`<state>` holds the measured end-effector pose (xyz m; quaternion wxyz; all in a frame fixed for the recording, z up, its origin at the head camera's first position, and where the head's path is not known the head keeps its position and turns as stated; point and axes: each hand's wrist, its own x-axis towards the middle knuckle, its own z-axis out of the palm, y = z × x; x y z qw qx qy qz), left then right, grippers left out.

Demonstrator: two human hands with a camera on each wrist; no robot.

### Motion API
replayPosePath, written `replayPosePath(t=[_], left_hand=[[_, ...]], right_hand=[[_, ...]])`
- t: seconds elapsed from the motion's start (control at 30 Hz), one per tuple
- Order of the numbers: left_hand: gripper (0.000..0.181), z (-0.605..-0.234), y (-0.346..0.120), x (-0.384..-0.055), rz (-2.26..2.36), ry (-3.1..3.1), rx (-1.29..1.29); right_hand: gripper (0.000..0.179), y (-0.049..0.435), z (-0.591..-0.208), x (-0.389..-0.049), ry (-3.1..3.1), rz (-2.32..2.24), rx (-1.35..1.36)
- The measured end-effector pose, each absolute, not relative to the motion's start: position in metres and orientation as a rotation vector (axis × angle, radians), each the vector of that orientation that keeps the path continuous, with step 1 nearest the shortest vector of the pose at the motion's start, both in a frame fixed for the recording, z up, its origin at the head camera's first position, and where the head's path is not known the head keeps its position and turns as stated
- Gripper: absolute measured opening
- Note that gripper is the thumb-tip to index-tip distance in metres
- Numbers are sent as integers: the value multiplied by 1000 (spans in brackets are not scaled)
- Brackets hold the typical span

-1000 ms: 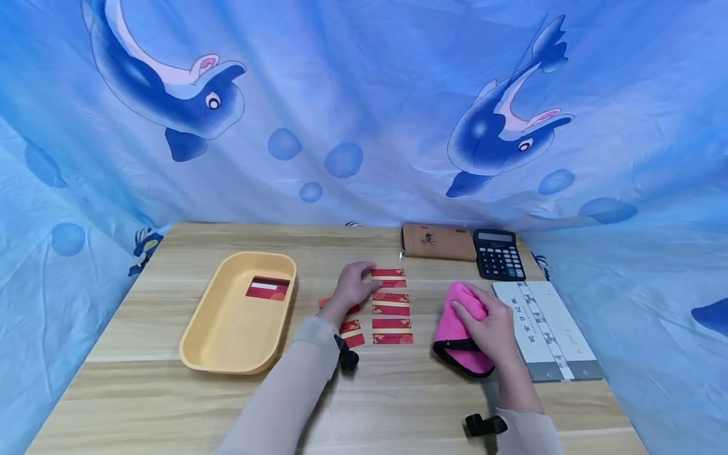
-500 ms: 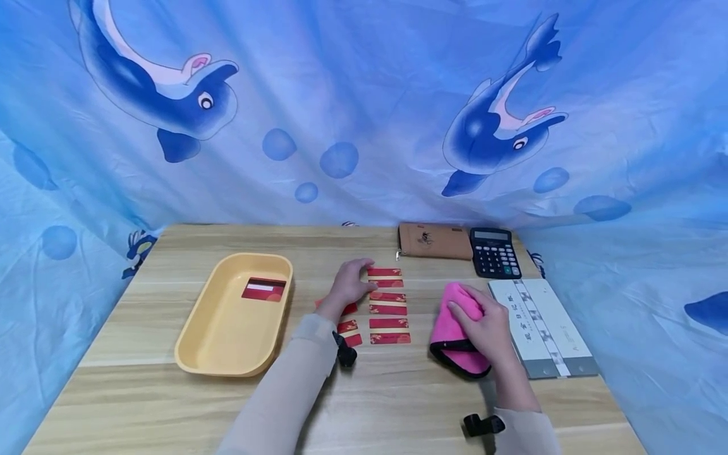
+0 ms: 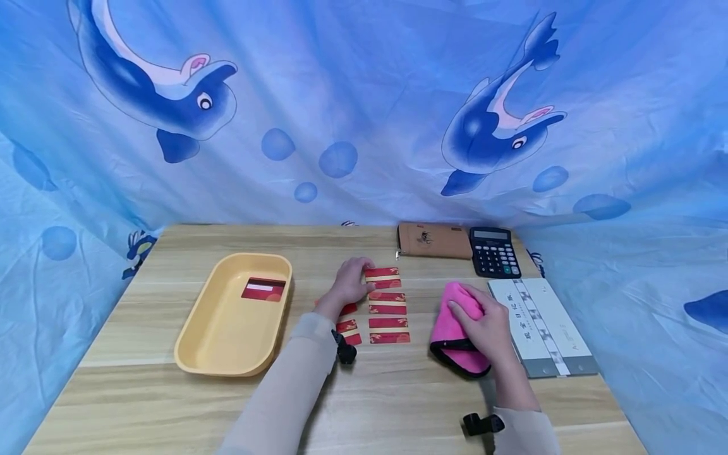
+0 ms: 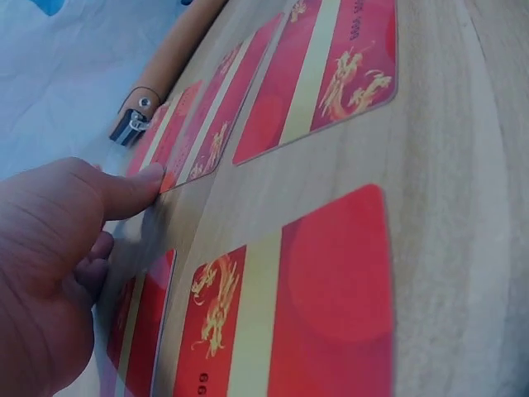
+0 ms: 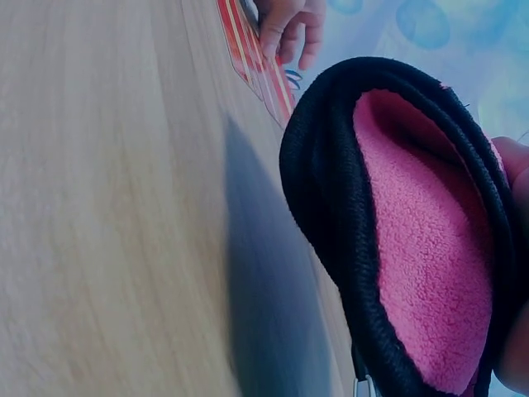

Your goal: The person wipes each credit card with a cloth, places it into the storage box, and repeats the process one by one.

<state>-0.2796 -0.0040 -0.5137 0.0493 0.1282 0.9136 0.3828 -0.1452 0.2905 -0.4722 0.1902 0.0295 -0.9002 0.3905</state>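
My left hand has its thumb and fingertips at the left end of the farthest red-and-gold card, pinching it by its edges. In the left wrist view the thumb touches that row; the other fingers are partly hidden behind it. Two more cards lie below in the column, the middle card and the near card. Beneath the left wrist, another card is partly covered. My right hand grips a folded pink cloth with black edging; its folded edge fills much of the right wrist view.
A yellow plastic tray at left holds a red card with a dark stripe. Along the back lie a brown zip wallet and a black calculator. A white-and-grey notebook rests at the right.
The farthest card has shifted slightly left of its column with my left hand. My right hand and the cloth look still. The head view has turned a little.
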Motion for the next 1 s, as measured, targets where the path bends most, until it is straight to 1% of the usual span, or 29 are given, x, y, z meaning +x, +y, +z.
replayPosePath(t=[0.1, 0.2, 0.4, 0.43, 0.47, 0.53, 0.67, 0.8, 0.9, 1.0], left_hand=[[43, -514, -6, -278, 1305, 2734, 353], [48, -513, -8, -276, 1458, 2678, 318], [80, -515, -12, -276, 1646, 2603, 311], [82, -516, -13, -275, 1660, 2602, 304], [81, -516, -13, -275, 1673, 2595, 285], [73, -516, -14, -274, 1687, 2590, 237], [46, -514, -15, -272, 1706, 2584, 102], [31, -507, -14, -268, 1711, 2603, 23], [24, -499, -13, -262, 1730, 2578, -2], [27, -486, -12, -256, 1790, 2492, 0]], right_hand=[[52, 291, -472, -145, -2513, 1099, 90], [51, 292, -472, -145, -2489, 1102, 103], [50, 292, -474, -146, -2488, 1106, 106], [51, 292, -474, -146, -2494, 1108, 101], [51, 292, -474, -146, -2500, 1110, 94], [52, 291, -475, -145, -2513, 1115, 77], [53, 289, -475, -143, -2534, 1119, 48], [52, 287, -475, -143, -2533, 1131, 54], [52, 284, -474, -143, -2516, 1143, 68], [51, 280, -471, -142, -2491, 1148, 87]])
